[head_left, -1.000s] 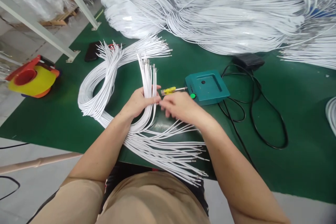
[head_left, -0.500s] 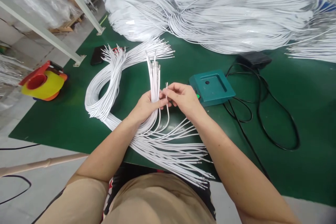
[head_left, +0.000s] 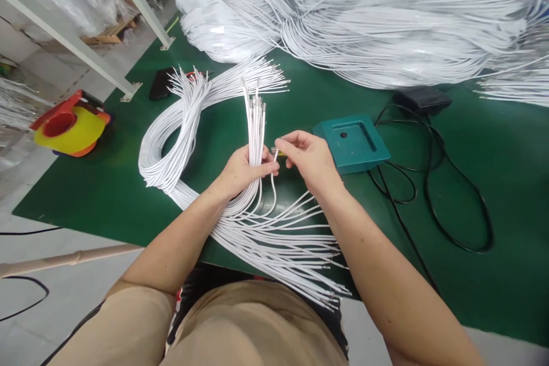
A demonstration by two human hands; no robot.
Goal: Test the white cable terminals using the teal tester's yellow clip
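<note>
My left hand (head_left: 244, 171) is wrapped round an upright bunch of white wires (head_left: 256, 131) with metal terminals at their top ends. Its thumb points right, towards a single white wire (head_left: 273, 189) that curves up apart from the bunch. At the upper end of this wire, my right hand (head_left: 311, 157) pinches with thumb and fingertips. A small yellow and silver piece (head_left: 279, 152) shows between these fingertips; what it is I cannot make out. Below the hands, loose white wire ends (head_left: 291, 251) fan out to the right over the table's front edge.
On the green table (head_left: 107, 194) lies a coiled wire bundle (head_left: 150, 148). A teal box (head_left: 354, 151) with black cables (head_left: 429, 183) sits right, near a black adapter (head_left: 422, 100). Large wire heaps (head_left: 386, 28) fill the back; a tape dispenser (head_left: 71, 128) stands left.
The single wire's tip no longer stands upright above my right fingers. My right hand has turned slightly and shifted a little right, and a yellow and silver piece now shows at its fingertips.
</note>
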